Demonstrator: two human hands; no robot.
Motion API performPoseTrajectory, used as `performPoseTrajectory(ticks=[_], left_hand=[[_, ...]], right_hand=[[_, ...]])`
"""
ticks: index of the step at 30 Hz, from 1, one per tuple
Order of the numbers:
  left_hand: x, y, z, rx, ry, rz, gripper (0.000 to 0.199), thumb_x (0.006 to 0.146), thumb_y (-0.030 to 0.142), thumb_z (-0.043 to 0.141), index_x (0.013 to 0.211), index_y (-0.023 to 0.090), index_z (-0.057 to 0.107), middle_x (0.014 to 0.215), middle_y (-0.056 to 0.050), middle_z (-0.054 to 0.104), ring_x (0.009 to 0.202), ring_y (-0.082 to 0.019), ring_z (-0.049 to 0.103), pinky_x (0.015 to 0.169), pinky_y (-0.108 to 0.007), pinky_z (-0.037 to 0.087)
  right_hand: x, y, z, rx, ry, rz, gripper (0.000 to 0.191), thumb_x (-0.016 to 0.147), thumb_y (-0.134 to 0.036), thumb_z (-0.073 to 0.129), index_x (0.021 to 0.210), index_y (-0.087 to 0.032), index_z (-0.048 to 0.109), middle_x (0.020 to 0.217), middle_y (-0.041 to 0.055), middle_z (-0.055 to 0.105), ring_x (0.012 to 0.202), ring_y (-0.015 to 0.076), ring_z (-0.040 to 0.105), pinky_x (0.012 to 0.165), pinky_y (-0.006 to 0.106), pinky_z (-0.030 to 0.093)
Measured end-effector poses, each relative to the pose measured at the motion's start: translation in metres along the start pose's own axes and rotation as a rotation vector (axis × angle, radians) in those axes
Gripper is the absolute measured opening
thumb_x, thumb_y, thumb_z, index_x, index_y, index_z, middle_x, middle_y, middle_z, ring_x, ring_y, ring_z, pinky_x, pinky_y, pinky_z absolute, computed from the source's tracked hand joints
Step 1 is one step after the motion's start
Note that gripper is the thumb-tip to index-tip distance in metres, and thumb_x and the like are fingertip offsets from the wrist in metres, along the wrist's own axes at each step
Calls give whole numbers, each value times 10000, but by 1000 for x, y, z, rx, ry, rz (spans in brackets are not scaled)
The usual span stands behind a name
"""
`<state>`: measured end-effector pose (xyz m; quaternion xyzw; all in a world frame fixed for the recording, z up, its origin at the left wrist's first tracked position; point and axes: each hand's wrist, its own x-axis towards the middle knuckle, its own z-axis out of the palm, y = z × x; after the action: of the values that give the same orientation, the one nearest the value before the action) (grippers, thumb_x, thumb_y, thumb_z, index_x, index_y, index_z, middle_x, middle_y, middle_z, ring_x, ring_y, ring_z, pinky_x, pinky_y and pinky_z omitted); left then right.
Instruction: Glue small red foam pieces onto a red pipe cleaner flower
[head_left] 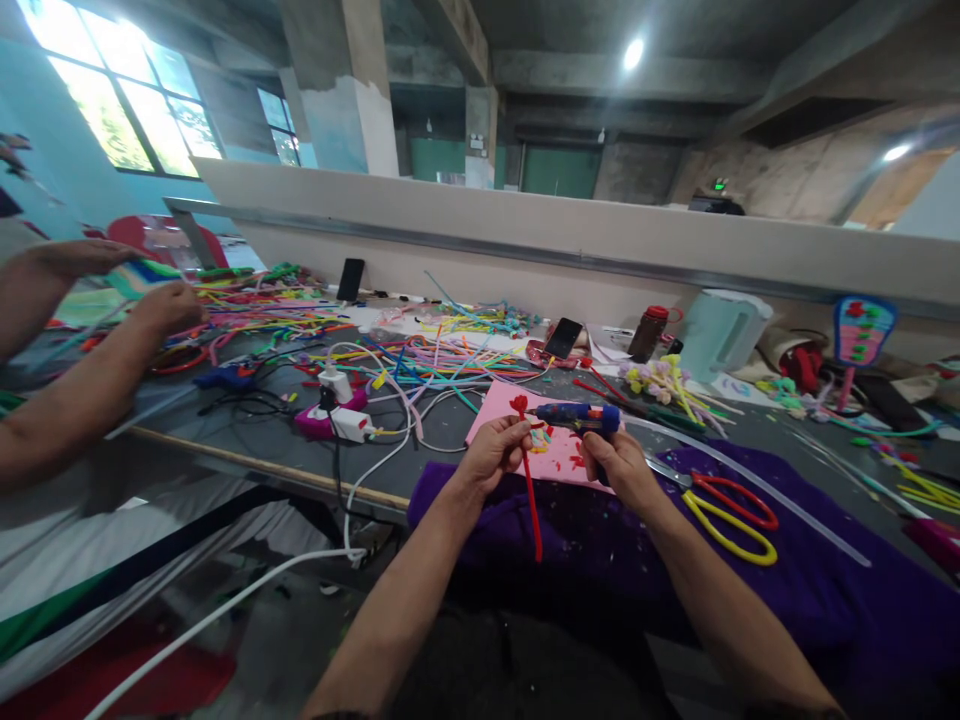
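Observation:
Between the fingers of my left hand (pixel 495 450) is a red pipe cleaner (pixel 532 505), its long end hanging down and its top curled into a small red shape. My right hand (pixel 619 465) grips a blue hot glue gun (pixel 577 416), whose nozzle points left at the curled red top; whether they touch I cannot tell. Beneath both hands lies a pink sheet (pixel 495 405) scattered with red, yellow and teal bits. Scissors (pixel 724 510) with red and yellow handles rest just right of my right hand, on purple cloth (pixel 810 590).
At left, a co-worker's hands (pixel 169 305) hold a striped colourful piece. A power strip (pixel 330 418) with plugs and white cables sits left of the pink sheet. Piles of pipe cleaners (pixel 435 365) cover the table's back. A light-green jug (pixel 724 335) and brown bottle (pixel 649 335) stand behind.

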<state>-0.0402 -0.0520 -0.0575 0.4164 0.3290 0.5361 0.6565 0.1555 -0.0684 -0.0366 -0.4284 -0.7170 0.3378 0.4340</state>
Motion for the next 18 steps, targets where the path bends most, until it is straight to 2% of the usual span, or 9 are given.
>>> performPoseTrajectory(ticks=[8, 14, 18], left_hand=[[1, -3, -2, 4, -61, 4, 259, 661, 349, 658, 689, 128, 526, 515, 39, 551, 279, 3, 319, 299, -160, 155], [2, -2, -3, -31, -32, 20, 252, 665, 329, 659, 678, 133, 502, 522, 39, 558, 282, 4, 324, 298, -154, 146], [0, -2, -1, -10, -45, 7, 269, 658, 345, 661, 667, 131, 499, 517, 41, 552, 278, 7, 319, 297, -153, 157]], right_hand=[[0, -2, -1, 22, 11, 4, 419, 829, -469, 410, 534, -184, 497, 471, 10, 522, 450, 120, 473, 488, 252, 376], [-1, -4, 1, 24, 12, 7, 407, 820, -466, 424, 533, -186, 494, 441, 4, 506, 427, 115, 449, 456, 246, 353], [1, 1, 0, 16, 39, -20, 414, 824, -480, 407, 548, -185, 497, 455, 12, 526, 463, 127, 479, 513, 257, 379]])
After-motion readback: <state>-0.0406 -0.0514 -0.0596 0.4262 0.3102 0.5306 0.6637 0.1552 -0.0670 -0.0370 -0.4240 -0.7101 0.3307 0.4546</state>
